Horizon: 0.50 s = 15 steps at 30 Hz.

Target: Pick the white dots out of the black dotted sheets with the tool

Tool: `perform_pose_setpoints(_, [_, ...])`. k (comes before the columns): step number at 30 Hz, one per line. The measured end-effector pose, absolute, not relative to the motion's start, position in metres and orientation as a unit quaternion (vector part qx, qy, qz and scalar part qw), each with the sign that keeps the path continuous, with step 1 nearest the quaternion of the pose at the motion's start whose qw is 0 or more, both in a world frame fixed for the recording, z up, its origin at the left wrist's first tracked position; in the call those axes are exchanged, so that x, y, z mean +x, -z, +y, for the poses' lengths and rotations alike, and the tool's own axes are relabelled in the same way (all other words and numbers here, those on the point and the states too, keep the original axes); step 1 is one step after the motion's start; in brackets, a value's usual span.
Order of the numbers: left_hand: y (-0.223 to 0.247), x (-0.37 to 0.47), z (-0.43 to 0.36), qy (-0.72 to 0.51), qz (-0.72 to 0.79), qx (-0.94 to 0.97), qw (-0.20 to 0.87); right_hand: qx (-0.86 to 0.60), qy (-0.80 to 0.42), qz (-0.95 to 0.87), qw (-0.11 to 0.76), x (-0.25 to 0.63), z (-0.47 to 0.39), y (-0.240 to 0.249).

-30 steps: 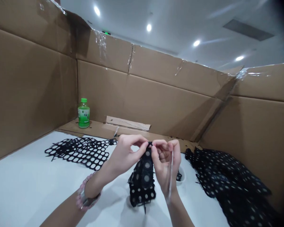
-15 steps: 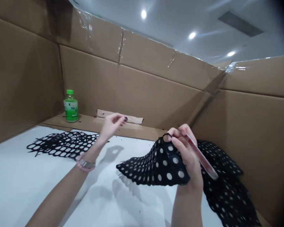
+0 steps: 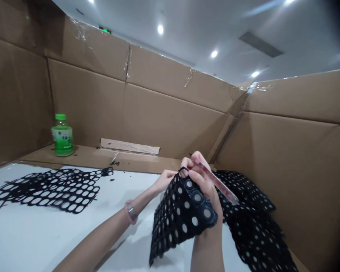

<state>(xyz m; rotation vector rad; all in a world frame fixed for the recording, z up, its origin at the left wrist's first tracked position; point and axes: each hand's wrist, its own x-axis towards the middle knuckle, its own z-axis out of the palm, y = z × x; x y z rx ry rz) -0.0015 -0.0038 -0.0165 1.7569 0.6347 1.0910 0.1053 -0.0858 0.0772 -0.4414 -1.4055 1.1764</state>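
Dotted black sheet [image 3: 175, 217], raised above the near desk [image 3: 22, 238].
Left hand [image 3: 166, 181] has returned beside it, grip hidden, so both attend it; right hand [image 3: 202, 179] pinches its top and a reddish strip [image 3: 219, 186].

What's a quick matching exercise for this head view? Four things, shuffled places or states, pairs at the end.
1. Green-capped bottle
2. Black ring mesh
3. Dotted black sheet in front
4. Beaded bracelet

A. Around the left wrist
B. Held up by the right hand
C. Upright, near the cardboard wall
D. Spread on the left part of the white table

Pairs: 1-C, 2-D, 3-B, 4-A
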Motion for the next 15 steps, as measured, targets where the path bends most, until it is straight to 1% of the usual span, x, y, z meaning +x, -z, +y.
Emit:
perform_pose_setpoints(3, [-0.01, -0.026, -0.016, -0.442, 0.226, 0.724, 0.479, -0.197, -0.486, -0.598, 0.606, 0.105, -0.085, -0.076])
perform_pose_setpoints(7, [-0.042, -0.055, -0.045, -0.449, 0.218, 0.738, 0.454, -0.221, -0.471, -0.599, 0.609, 0.103, -0.082, -0.074])
perform_pose_setpoints(9, [-0.052, -0.063, -0.058, -0.454, 0.223, 0.759, 0.41, -0.248, -0.454, -0.625, 0.584, 0.102, -0.083, -0.075])
perform_pose_setpoints(12, [-0.06, -0.069, -0.069, -0.458, 0.228, 0.802, 0.308, -0.273, -0.42, -0.671, 0.547, 0.099, -0.089, -0.079])
perform_pose_setpoints(15, [-0.062, -0.072, -0.071, -0.46, 0.22, 0.823, 0.249, -0.264, -0.407, -0.679, 0.55, 0.098, -0.093, -0.079])
